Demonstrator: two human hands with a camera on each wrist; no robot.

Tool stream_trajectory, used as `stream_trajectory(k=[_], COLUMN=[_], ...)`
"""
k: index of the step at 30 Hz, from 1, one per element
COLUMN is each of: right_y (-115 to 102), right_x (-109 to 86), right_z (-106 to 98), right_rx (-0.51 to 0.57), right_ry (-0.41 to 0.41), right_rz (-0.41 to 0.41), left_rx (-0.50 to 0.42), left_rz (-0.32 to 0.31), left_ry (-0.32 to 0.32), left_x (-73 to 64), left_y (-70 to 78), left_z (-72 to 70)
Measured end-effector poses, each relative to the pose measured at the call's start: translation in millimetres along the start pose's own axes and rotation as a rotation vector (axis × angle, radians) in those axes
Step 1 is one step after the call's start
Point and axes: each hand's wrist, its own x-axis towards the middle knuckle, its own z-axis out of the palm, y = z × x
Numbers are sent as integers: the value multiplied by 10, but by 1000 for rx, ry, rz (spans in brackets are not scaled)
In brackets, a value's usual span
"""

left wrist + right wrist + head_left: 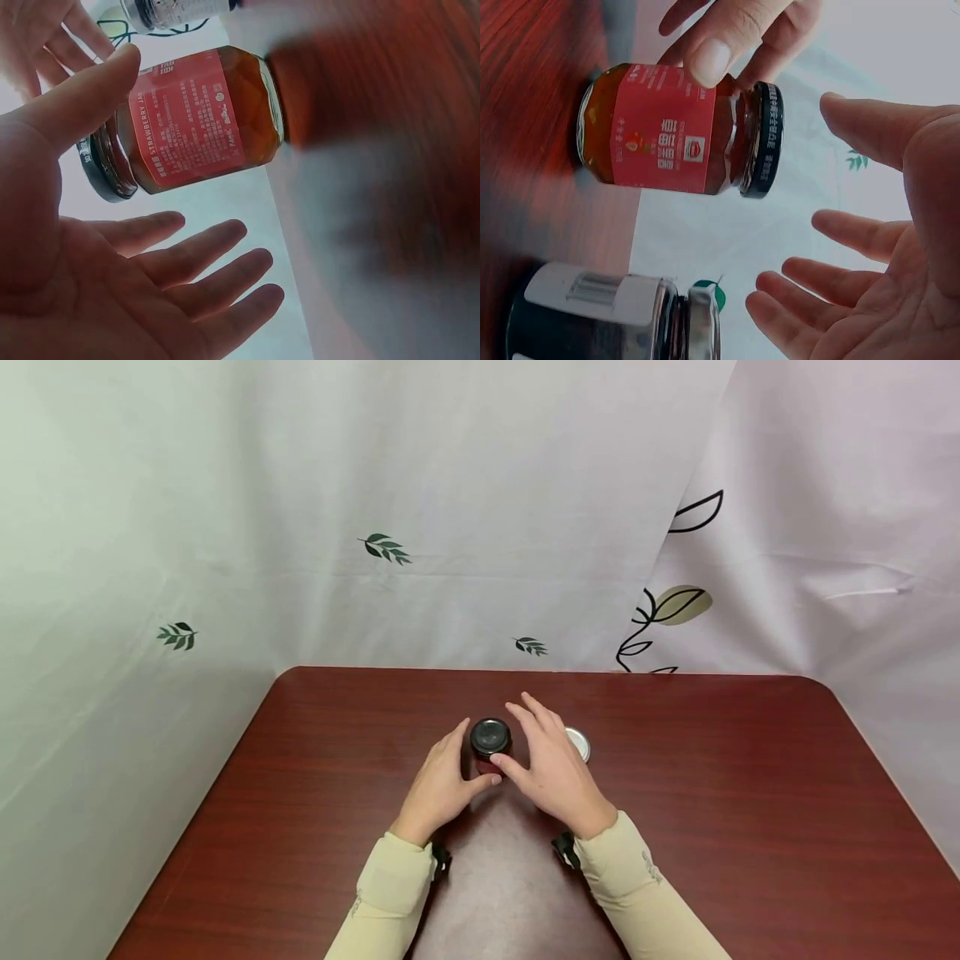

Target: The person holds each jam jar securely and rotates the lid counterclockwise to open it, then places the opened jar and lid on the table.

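Behind the bare fingers [199,251], pale cream sleeves [671,927] covered both forearms, bulging into thick, padded-looking cuffs [396,872]. Back from each thumb [513,770], a small black fitting [566,850] jutted inward; grey markings [651,867] edged the sleeves' outer sides, farther from the fingertips.

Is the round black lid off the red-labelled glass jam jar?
No, the right wrist view shows the black lid on the glass jam jar.
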Motion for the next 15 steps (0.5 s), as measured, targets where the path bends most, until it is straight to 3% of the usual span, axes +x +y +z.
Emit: stream_trajectory(k=[15], right_y=[-13], right_x=[74], right_z=[107], right_rx=[3], right_ry=[1], right_rz=[-33], left_rx=[-13], left_rz=[86], left_ry=[27], left_x=[64], left_y=[22], left_z=[73])
